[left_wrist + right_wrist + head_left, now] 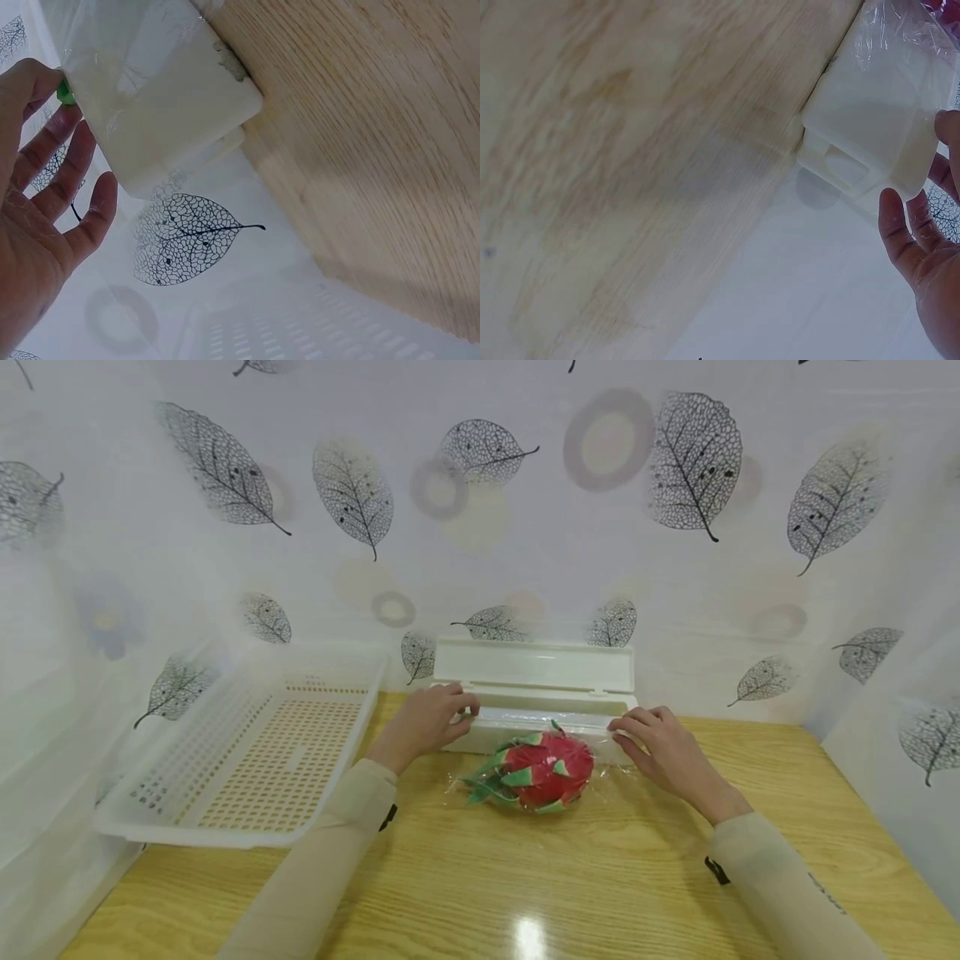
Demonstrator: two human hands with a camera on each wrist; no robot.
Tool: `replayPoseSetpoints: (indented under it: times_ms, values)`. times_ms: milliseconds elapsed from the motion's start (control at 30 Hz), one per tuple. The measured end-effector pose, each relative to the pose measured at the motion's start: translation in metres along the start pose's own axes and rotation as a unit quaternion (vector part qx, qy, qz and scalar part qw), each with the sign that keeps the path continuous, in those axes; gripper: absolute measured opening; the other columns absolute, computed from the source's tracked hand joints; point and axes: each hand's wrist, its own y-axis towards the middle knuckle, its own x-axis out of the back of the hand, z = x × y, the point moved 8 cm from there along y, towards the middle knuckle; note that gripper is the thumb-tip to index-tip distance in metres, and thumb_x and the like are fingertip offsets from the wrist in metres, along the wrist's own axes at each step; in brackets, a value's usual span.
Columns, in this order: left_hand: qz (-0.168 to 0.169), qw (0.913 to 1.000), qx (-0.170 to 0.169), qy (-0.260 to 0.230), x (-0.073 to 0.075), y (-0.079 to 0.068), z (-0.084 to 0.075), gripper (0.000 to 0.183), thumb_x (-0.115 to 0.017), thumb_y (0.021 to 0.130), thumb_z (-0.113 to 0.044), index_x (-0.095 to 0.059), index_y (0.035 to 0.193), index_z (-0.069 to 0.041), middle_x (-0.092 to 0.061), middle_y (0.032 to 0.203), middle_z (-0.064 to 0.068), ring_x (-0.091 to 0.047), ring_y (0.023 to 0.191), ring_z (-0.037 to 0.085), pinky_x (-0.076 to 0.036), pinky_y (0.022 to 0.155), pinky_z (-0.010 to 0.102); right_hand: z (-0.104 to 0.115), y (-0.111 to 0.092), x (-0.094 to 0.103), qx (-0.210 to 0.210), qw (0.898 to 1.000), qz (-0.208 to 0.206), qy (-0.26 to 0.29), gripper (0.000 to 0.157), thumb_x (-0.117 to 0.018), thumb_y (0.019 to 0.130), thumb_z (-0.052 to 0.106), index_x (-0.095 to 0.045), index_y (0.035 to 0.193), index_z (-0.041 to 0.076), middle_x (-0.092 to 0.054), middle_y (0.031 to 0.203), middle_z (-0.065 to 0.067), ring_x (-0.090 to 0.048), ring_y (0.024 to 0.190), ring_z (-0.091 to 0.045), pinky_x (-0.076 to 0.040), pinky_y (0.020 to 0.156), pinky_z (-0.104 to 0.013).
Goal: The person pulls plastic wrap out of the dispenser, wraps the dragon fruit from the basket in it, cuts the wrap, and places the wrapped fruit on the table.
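Observation:
A red dragon fruit (551, 770) with green scales lies on the table under clear cling film (603, 781). Behind it is a white cling film box (461, 742), its lid (532, 665) raised. At the box's left end is my left hand (429, 718); in the left wrist view its thumb and forefinger pinch a small green tab (65, 92) at the upper edge. My right hand (667, 752) grips the box's right end, its thumb (948, 126) at the front edge over the film. The other fingers' contact is partly hidden.
A white perforated plastic basket (352, 739) stands on the left of the wooden table (570, 889). Behind and beside the table hangs a pale sheet (525, 539) with a leaf print. The table's right edge meets this sheet.

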Motion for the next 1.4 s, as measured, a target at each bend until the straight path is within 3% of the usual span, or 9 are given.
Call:
replayPoseSetpoints:
  times_ms: [1033,1400]
  values:
    - [-0.011,0.9999,0.006,0.000,0.0053,-0.0075,0.0043,0.012,-0.069,0.093,-0.017,-0.074,0.105,-0.017,-0.067,0.087,0.003,-0.054,0.063,0.011,-0.042,0.051,0.021,0.0021,0.0005,0.0017,0.001,1.000,-0.003,-0.001,0.023,-0.082,0.079,0.001,-0.074,0.099,0.009,-0.071,0.094,-0.005,-0.061,0.085,-0.030,-0.055,0.069,-0.047]
    - [0.000,0.9996,0.015,0.026,0.0049,-0.0053,0.0049,0.012,-0.068,0.094,-0.017,-0.073,0.104,-0.018,-0.067,0.086,0.002,-0.054,0.060,0.010,-0.039,0.048,0.021,-0.0007,-0.0003,-0.0014,0.000,1.000,0.000,0.002,0.023,-0.082,0.079,0.003,-0.074,0.100,0.010,-0.071,0.095,-0.005,-0.061,0.086,-0.030,-0.055,0.071,-0.047]
